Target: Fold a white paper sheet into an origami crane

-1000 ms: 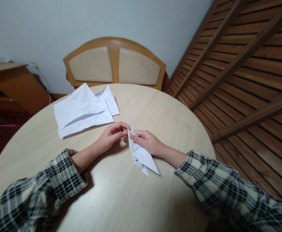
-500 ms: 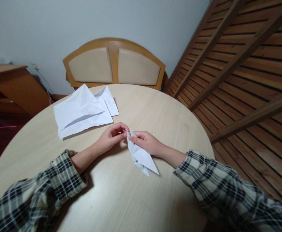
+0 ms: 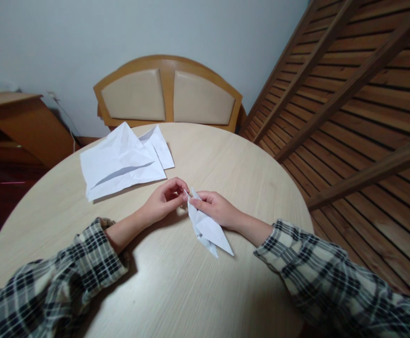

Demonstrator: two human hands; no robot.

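A white folded paper (image 3: 210,227) with long pointed flaps is held just above the table, its sharp ends directed toward me. My right hand (image 3: 214,206) grips its upper part, thumb on top and the other fingers behind it. At the upper tip, my left hand (image 3: 168,199) pinches a narrow point of the paper between thumb and fingertips. The fingers partly hide that tip. Beyond my left hand lies a creased white sheet (image 3: 120,162), with a smaller folded white paper (image 3: 161,148) partly under its right side.
The round pale wooden table (image 3: 170,286) fills the middle of the view. A wooden headboard-like panel (image 3: 169,94) with two beige pads stands behind it. Slatted wood (image 3: 360,108) rises on the right, and a brown desk (image 3: 25,117) stands at left.
The hands and folded paper keep nearly the same pose. The narrow tip in my left fingers stands slightly farther apart from the neighbouring flap. The whole view has shifted slightly.
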